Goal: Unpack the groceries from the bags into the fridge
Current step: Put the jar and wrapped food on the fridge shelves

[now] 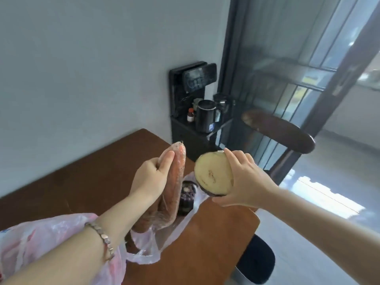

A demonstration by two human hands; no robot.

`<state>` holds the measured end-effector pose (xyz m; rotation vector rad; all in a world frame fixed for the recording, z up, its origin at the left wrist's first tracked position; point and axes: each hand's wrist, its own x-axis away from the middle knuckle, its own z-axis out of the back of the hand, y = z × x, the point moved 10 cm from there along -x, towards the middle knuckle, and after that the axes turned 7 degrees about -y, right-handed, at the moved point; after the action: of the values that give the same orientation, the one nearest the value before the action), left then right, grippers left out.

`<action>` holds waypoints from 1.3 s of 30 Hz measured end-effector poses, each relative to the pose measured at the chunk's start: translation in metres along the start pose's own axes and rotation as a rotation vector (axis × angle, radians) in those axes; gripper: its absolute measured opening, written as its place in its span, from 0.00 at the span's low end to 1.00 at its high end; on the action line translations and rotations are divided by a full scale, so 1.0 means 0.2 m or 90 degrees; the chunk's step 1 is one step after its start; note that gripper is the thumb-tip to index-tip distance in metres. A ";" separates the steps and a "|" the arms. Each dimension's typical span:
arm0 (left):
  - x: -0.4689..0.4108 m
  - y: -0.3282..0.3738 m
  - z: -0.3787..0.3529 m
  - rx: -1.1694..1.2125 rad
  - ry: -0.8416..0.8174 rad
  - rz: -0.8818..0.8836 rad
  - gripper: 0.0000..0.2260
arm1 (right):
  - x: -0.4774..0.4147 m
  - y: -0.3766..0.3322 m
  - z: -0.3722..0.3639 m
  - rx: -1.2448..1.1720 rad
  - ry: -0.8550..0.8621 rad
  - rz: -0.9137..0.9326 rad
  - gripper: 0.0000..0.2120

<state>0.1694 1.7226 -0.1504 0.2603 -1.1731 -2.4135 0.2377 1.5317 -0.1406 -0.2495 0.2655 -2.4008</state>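
Note:
My left hand (151, 175) grips the upper end of a long bundle of carrots wrapped in clear film (174, 182), lifted above the table. My right hand (244, 182) holds a cut half eggplant (213, 173), its pale cut face turned toward me and its purple skin at the bottom. Below them a thin pink-white plastic bag (170, 233) lies open on the brown table (82, 177), with a dark purple item (187, 196) inside. A second pink plastic bag (41, 243) lies under my left forearm. The fridge is not in view.
A black water dispenser cabinet (191, 99) with a kettle (206, 116) stands against the wall beyond the table. A dark wooden chair back (283, 130) stands to the right, a black stool (259, 262) below the table's edge. A glass door is at right.

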 end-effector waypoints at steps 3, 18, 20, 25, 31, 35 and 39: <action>-0.05 0.31 -0.26 -0.003 -0.093 -0.085 0.23 | 0.23 0.25 0.16 0.008 0.047 -0.103 0.53; 1.35 2.16 -2.43 -0.010 -0.556 -0.493 0.26 | 2.77 1.83 0.49 -0.072 0.240 -0.759 0.60; 1.70 2.43 -2.69 0.016 -0.600 -0.530 0.26 | 3.22 1.98 0.55 -0.049 0.254 -0.834 0.59; 2.38 2.96 -3.18 0.057 -0.685 -0.577 0.28 | 4.09 2.25 0.70 -0.044 0.325 -0.967 0.57; 3.12 3.56 -3.65 0.078 -0.754 -0.675 0.30 | 4.92 2.55 0.85 -0.033 0.415 -1.119 0.58; 3.45 3.85 -3.92 0.121 -0.801 -0.702 0.30 | 5.29 2.73 0.89 -0.024 0.414 -1.180 0.59; 3.92 4.27 -4.34 0.148 -0.878 -0.754 0.27 | 5.80 2.98 0.97 -0.002 0.483 -1.290 0.59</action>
<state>0.0422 0.2873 -0.0039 -1.1962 -2.2975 -3.5187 -0.1955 0.2977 0.0173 0.9131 0.4537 -4.3980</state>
